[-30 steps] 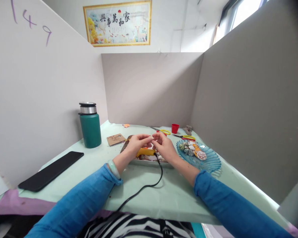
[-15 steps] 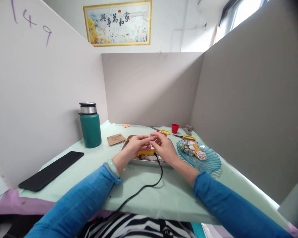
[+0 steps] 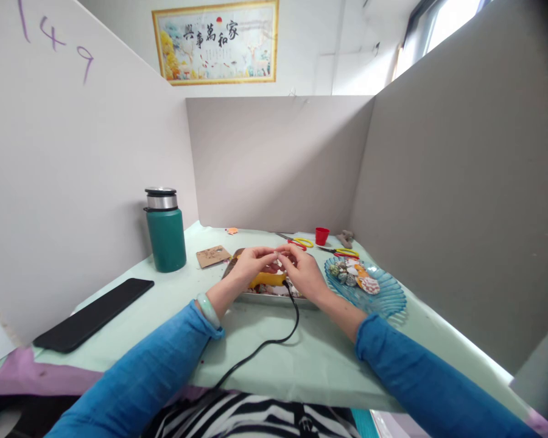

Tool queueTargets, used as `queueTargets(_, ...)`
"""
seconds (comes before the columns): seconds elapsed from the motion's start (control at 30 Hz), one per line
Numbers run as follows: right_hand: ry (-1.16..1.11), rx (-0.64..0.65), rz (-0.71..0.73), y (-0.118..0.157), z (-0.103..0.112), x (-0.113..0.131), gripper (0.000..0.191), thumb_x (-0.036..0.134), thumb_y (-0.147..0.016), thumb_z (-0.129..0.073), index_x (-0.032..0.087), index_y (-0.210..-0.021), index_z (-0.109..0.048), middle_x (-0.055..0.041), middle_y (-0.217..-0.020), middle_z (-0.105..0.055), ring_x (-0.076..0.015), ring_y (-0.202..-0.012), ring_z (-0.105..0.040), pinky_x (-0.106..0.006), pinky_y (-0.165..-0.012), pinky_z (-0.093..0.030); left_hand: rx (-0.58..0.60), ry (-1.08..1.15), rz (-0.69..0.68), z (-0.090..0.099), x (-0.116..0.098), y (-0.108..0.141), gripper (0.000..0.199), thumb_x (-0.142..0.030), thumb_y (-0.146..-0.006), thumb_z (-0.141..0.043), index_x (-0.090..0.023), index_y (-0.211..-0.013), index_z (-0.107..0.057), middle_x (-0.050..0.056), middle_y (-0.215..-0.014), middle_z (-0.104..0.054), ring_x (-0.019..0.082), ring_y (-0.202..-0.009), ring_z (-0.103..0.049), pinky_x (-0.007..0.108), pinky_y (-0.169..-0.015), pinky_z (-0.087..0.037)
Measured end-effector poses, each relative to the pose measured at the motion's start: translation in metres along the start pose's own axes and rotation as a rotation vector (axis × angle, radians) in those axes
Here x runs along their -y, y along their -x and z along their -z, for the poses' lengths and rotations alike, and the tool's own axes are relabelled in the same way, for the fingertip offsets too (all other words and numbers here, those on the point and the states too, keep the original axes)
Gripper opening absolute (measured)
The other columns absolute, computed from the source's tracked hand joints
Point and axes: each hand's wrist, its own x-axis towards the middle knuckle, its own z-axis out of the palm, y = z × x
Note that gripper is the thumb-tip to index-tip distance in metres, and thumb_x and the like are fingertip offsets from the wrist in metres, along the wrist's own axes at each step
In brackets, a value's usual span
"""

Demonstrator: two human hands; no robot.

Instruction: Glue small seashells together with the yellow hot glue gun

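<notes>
My left hand (image 3: pixel 254 263) and my right hand (image 3: pixel 301 267) meet fingertip to fingertip above a metal tray (image 3: pixel 274 300). Both are closed in a pinch around something small and pale that I cannot make out. Under them a yellow tool (image 3: pixel 267 280) lies across the tray, its black cord (image 3: pixel 274 342) curving over the table towards me. Small pale and brown pieces show in the tray below the tool. To the right of my right hand, a blue glass plate (image 3: pixel 388 298) bears several shells and patterned balls (image 3: pixel 351 278).
A green bottle (image 3: pixel 166 240) and a black flat case (image 3: pixel 95 313) are on the left. Brown card (image 3: pixel 213 257) lies beside the tray. Behind are scissors (image 3: pixel 304 242), a second pair (image 3: pixel 344 252), a red cup (image 3: pixel 322 236) and a grey object (image 3: pixel 346 238). Partitions (image 3: pixel 278 164) surround the table.
My fingertips have drawn slightly closer together and the fingers have shifted a little. The tray, tool and plate have stayed where they were.
</notes>
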Motion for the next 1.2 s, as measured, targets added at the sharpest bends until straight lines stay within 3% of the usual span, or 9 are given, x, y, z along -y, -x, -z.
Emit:
queueTargets(0.33, 0.051, 0.017, 0.012, 0.0, 0.0, 0.0, 0.026, 0.027, -0.085, -0.048, 0.019, -0.106, -0.062, -0.0067, -0.097, -0.067, -0.015, -0.072, -0.062, -0.029, -0.066, -0.05, -0.091, -0.211, -0.192, 0.002, 0.001, -0.004, 0.04, -0.034, -0.071, -0.07, -0.012, -0.102, -0.059, 0.005, -0.075, -0.066, 0.015, -0.063, -0.063, 0.03, -0.064, -0.053)
queueTargets(0.53, 0.045, 0.029, -0.006, 0.0, 0.001, 0.001, 0.022, 0.027, -0.085, -0.049, 0.018, -0.102, -0.06, -0.0052, -0.088, -0.066, -0.0147, -0.069, -0.062, -0.028, -0.064, -0.049, -0.062, -0.31, -0.291, 0.005, 0.001, -0.002, 0.037, -0.034, -0.074, -0.067, -0.015, -0.104, -0.056, 0.004, -0.078, -0.064, 0.015, -0.068, -0.065, 0.029, -0.067, -0.053)
queueTargets(0.83, -0.003, 0.024, -0.024, 0.001, 0.0, 0.001, 0.019, 0.032, -0.084, -0.052, 0.017, -0.095, -0.057, -0.0058, -0.085, -0.066, -0.0147, -0.067, -0.063, -0.026, -0.059, -0.049, -0.066, -0.23, -0.226, 0.009, 0.004, -0.008, 0.028, -0.035, -0.071, -0.069, -0.014, -0.086, -0.059, 0.004, -0.076, -0.065, 0.014, -0.065, -0.062, 0.029, -0.065, -0.051)
queueTargets(1.03, -0.056, -0.001, -0.07, 0.0, -0.001, -0.003, 0.022, 0.037, -0.084, -0.052, 0.018, -0.094, -0.056, -0.0045, -0.08, -0.065, -0.0155, -0.066, -0.064, -0.026, -0.056, -0.049, 0.001, -0.17, -0.222, 0.008, 0.003, -0.008, 0.032, -0.03, -0.064, -0.075, -0.014, -0.086, -0.059, 0.004, -0.083, -0.065, 0.015, -0.075, -0.062, 0.03, -0.072, -0.049)
queueTargets(1.2, -0.084, -0.003, -0.083, 0.001, -0.001, -0.003, 0.024, 0.04, -0.083, -0.054, 0.018, -0.093, -0.055, -0.0032, -0.077, -0.063, -0.0154, -0.065, -0.063, -0.025, -0.055, -0.049, -0.04, -0.132, -0.221, 0.009, 0.006, -0.01, 0.032, -0.028, -0.064, -0.076, -0.014, -0.084, -0.055, 0.002, -0.077, -0.063, 0.014, -0.071, -0.062, 0.028, -0.067, -0.049)
